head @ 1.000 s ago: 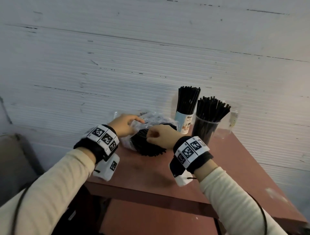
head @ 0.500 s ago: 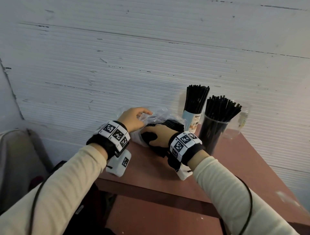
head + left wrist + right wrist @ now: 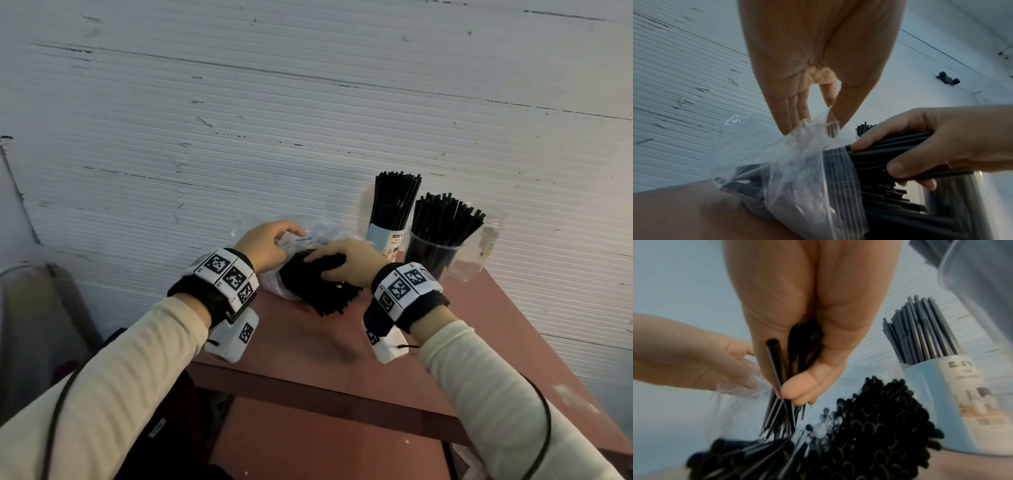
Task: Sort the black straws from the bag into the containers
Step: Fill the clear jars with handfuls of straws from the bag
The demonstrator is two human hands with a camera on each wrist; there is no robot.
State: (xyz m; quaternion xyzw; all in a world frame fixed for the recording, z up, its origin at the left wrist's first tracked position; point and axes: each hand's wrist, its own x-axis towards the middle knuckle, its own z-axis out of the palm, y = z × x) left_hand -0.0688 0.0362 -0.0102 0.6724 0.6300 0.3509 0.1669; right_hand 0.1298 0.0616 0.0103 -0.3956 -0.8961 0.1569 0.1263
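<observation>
A clear plastic bag full of black straws lies on the brown table against the wall. My left hand pinches the bag's open edge between thumb and fingers. My right hand grips a bundle of black straws at the bag's mouth, thumb and fingers curled round them. To the right stand a light blue printed cup and a clear cup, both holding upright black straws.
An empty clear plastic cup stands at the far right by the white ribbed wall. The table's front edge runs below my wrists, with a lower brown shelf beneath. A dark bag sits on the floor at left.
My right hand has drawn back out of the bag's mouth with a bundle of straws in its grip. The left hand keeps hold of the bag's edge.
</observation>
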